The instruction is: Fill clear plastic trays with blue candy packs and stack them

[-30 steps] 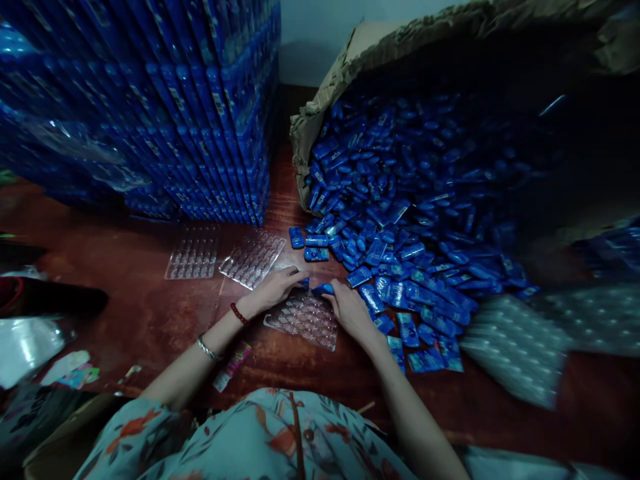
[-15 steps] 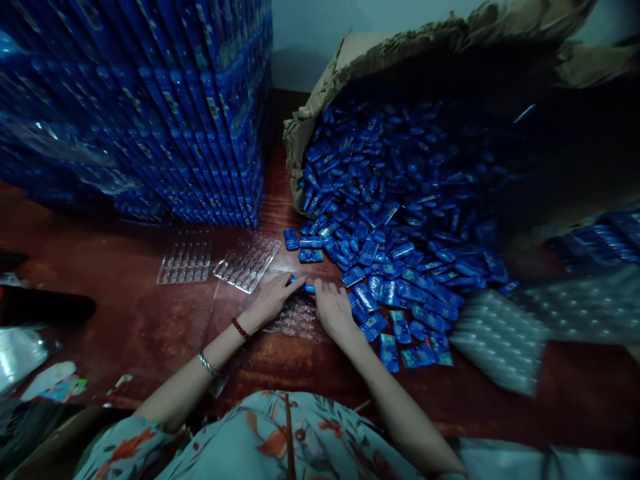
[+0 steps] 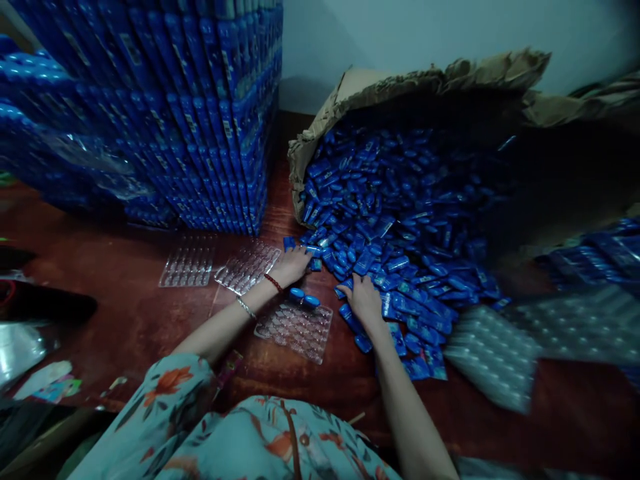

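Note:
My left hand (image 3: 294, 267) reaches over a few small blue packets (image 3: 313, 251) at the near edge of a loose heap. Its fingers are stretched out onto them. On the heap's near side lies my right hand (image 3: 366, 303), thumb spread from the fingers, touching blue packets (image 3: 395, 305). Between and below the hands is a clear plastic blister tray (image 3: 295, 331) with rows of hollows. Two blue packets (image 3: 304, 297) sit side by side in its far row; the other hollows look bare.
A torn cardboard box (image 3: 320, 127) lies on its side, spilling blue packets. Tall stacks of filled blue trays (image 3: 215, 127) stand back left. Two clear trays (image 3: 187, 261) lie left on the red-brown table (image 3: 165, 333). More clear trays (image 3: 493, 357) are piled at right.
Both hands have left the blister tray, the left moving forward and the right moving rightward onto the heap. Two blue packets now show in the tray's far row. The view has shifted slightly.

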Motion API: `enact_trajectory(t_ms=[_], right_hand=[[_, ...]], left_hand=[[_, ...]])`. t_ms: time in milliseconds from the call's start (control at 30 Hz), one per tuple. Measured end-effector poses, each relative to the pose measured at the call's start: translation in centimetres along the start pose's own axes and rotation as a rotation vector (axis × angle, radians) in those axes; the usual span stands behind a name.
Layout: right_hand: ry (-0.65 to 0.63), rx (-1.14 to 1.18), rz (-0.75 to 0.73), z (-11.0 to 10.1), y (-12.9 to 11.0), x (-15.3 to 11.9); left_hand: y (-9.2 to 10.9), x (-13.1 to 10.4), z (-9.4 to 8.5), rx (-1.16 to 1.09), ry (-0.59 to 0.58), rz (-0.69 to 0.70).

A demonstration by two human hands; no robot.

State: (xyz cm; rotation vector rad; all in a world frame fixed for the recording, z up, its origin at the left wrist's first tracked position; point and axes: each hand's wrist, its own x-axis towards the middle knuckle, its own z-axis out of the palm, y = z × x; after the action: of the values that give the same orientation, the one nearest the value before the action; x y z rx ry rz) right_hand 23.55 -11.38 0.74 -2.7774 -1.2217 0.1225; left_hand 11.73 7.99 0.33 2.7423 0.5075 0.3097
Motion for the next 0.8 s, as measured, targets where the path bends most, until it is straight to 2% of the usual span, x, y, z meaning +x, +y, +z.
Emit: enact_trajectory(t_ms=[67,167,267,333,400,467,533,600,700,800], right_hand=[[-0.039,0.089,-0.012,0.3,0.0,0.2],[0.006,0.334,-0.068,0.7,0.9,-0.4],[0.127,0.576,-0.123,0.4,2.2,-2.2],[0.16,0.682,-0.096,-0.3,2.5,-4.1],[0.125,0.763,-0.068,-1.0,2.2,-6.0],[0.072,0.823,-0.098,-1.4,1.0,-7.6],[0.064,0.839,-0.175,-1.3,-0.7,-8.6],[0.088,0.814,-0.266,-0.7,-2.4,-9.0],[0.098,0.725,-0.42,0.2,-4.1,-8.6],[0.066,0.544,-0.53,0.0,-4.2,-8.0]], left_hand=[[-0.1,0.1,0.4,-0.006,-0.009,-0.006],[-0.6,-1.7,-0.4,-0.019,-0.017,-0.015],[-1.4,-5.6,-2.7,-0.122,0.094,-0.048],[-1.6,-9.1,-4.4,-0.229,0.199,-0.086],[-1.5,-12.5,-5.7,-0.305,0.236,-0.143],[-1.0,-15.3,-6.0,-0.369,0.256,-0.227],[-0.1,-16.9,-5.5,-0.427,0.294,-0.294],[0.9,-17.2,-4.3,-0.465,0.336,-0.299],[1.9,-16.4,-2.3,-0.464,0.359,-0.167],[1.9,-15.4,-1.5,-0.358,0.318,-0.007]])
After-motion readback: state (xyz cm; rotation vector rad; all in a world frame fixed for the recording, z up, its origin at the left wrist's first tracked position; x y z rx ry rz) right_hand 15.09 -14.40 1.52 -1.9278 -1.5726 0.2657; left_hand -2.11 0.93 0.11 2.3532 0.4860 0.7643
